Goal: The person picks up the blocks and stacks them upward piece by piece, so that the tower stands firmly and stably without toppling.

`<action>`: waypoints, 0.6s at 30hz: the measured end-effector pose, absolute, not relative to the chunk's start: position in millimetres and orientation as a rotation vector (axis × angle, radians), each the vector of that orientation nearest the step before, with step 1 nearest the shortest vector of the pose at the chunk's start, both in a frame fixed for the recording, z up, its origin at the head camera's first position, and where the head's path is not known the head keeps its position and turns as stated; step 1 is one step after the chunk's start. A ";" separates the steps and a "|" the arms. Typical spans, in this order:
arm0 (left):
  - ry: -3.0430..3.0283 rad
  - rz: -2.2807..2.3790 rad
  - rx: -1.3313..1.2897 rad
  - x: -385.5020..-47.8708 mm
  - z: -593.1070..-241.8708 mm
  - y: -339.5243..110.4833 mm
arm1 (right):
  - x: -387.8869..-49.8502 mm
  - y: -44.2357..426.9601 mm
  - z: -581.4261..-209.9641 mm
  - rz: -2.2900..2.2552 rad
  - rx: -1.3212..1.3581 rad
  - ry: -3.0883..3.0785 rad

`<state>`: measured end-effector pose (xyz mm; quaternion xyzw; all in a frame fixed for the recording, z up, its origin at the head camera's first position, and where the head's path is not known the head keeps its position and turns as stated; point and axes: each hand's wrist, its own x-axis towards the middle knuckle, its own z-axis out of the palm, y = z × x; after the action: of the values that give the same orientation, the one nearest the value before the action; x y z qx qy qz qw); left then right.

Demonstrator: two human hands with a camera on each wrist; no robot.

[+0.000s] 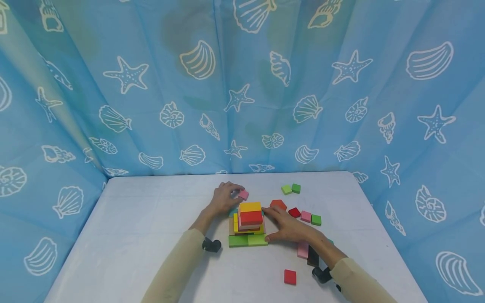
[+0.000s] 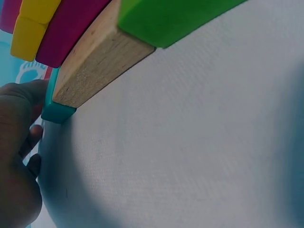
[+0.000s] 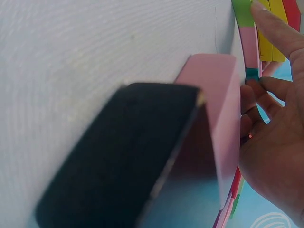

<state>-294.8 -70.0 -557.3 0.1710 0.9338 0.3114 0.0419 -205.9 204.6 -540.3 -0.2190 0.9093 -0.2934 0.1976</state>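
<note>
A layered stack of coloured blocks (image 1: 251,218) stands on the white table, with yellow and red on top and two green blocks (image 1: 248,240) along its front. Behind its left back corner, my left hand (image 1: 224,198) pinches a small pink block (image 1: 243,195) between thumb and fingers. The left wrist view shows that hand beside the stack's teal block (image 2: 58,113); the fingertips are partly hidden there. At the right side, my right hand (image 1: 289,224) is spread, the thumb touching the lime block's corner and a finger by the teal block (image 3: 251,73) at the back.
Loose blocks lie right of the stack: a red-orange hexagon (image 1: 278,204), a dark red piece (image 1: 294,212), a pink (image 1: 305,216) and a green one (image 1: 316,219). Two green blocks (image 1: 291,189) lie farther back. A black block (image 1: 313,256) lies under the right forearm, a red one (image 1: 290,277) in front.
</note>
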 end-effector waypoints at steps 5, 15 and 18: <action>2.828 1.025 0.445 -292.7 -555.0 -72.3 | -205.6 203.5 -539.6 -0.816 -0.602 2.547; 2.850 1.350 0.320 -272.5 -528.5 -85.0 | -205.4 202.1 -540.2 -0.810 -0.570 2.549; 2.867 1.464 0.333 -258.8 -512.0 -83.7 | -206.2 202.1 -540.5 -0.811 -0.569 2.552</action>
<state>-258.8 -83.7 -512.0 0.1028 0.8849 0.4519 -0.0476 -206.2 202.1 -540.5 -0.2035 0.9132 -0.2904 0.2007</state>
